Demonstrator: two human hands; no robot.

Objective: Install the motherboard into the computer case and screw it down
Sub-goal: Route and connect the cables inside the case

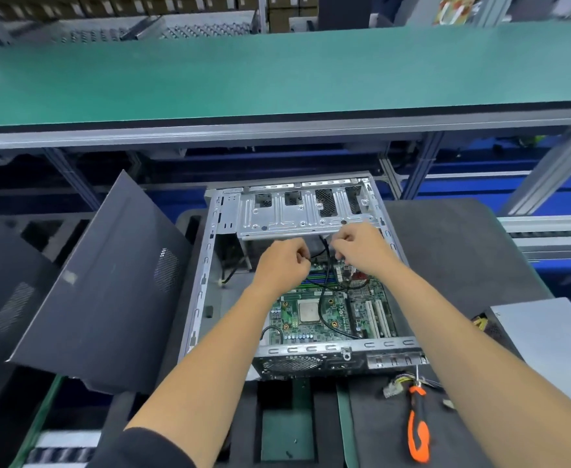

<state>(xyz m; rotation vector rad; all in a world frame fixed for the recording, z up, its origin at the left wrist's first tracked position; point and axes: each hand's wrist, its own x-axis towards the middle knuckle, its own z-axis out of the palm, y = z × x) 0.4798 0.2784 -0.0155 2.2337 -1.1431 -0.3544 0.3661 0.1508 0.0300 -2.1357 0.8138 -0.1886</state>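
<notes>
While the motherboard [324, 312] lies flat inside the open computer case [206, 265], green board facing up, both hands work at its far edge, just under the silver drive cage [297, 211]. The pale square of the processor socket [308, 311] sits bare near the board's middle, and white expansion slots [377, 317] run along the right side. Black cables [326, 298] trail down across the board from where the hands meet, one looping past the socket toward the near right corner.

The left hand [282, 263] is curled tight, thumb and fingers pinched on a thin black cable at the board's far edge. The right hand [358, 246] is bunched as well, fingers closed around the cabling right beside the left (what exactly sits inside that grip cannot be told from here). Both bare forearms reach in over the case's near wall, a dark sleeve [142, 449] showing on the left arm.

Outside the case, the dark side panel [108, 285] leans tilted to the left. An orange-and-black screwdriver [418, 423] lies on the dark foam mat [452, 251] at the near right, close to a bundle of loose connector wires [397, 385]. A grey metal box [547, 336] rests farther right. Beyond it all runs the green workbench surface [277, 69].
</notes>
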